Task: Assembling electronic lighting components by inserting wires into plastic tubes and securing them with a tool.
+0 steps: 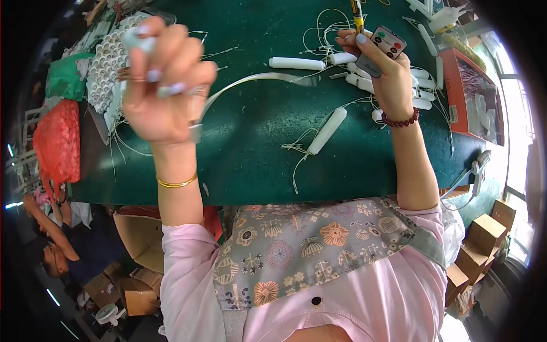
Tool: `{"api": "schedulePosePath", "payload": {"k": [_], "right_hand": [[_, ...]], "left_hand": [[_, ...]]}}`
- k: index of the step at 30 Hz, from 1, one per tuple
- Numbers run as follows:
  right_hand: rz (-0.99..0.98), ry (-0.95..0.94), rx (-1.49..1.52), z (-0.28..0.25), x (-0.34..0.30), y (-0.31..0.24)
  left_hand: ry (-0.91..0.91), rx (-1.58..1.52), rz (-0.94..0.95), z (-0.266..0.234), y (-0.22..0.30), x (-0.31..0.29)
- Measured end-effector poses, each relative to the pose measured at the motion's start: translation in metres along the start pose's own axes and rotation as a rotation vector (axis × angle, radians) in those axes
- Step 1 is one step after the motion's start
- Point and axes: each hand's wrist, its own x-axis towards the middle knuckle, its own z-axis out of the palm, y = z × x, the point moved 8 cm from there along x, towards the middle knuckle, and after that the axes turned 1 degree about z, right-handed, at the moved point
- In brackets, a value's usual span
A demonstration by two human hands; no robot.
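My left hand (168, 85) is raised over the left part of the table, its fingers curled and blurred. Something pale shows at its fingertips, too smeared to name. A translucent strip (250, 78) curves from beside that wrist toward the table's middle. At the far right my right hand (390, 74) is closed around a small grey remote control (389, 44) with coloured buttons. A slim yellow-and-black cylinder (358, 17) stands upright at its thumb and fingertips. Several white tubes with thin wires lie under and beside this hand. One white tube (327, 131) lies apart, nearer me.
The green table (256, 159) carries a tray of white ring-shaped parts (108, 68) at left. Red (57, 139) and green plastic bags (67, 77) sit beyond its left edge. An orange box (456, 94) of wires stands right. Another person (68, 251) is at lower left, near cardboard boxes.
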Motion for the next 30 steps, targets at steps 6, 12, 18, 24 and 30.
{"api": "schedulePosePath", "payload": {"k": [6, 12, 18, 24, 30], "right_hand": [[-0.106, 0.251, -0.484, -0.013, -0.008, -0.029], [-0.677, -0.045, -1.058, 0.042, -0.025, -0.065], [-0.791, -0.177, -1.236, 0.055, -0.031, -0.063], [-0.904, -0.208, -1.322, 0.064, -0.040, -0.065], [-0.642, -0.403, -0.974, 0.098, -0.054, -0.039]], "left_hand": [[0.330, 0.763, -0.183, -0.038, -0.018, -0.013], [0.364, 1.255, -0.535, -0.070, -0.079, -0.039], [0.302, 1.282, -0.505, -0.076, -0.079, -0.040], [0.298, 1.367, -0.485, -0.077, -0.082, -0.044], [0.394, 1.168, -0.491, -0.083, -0.090, -0.050]]}}
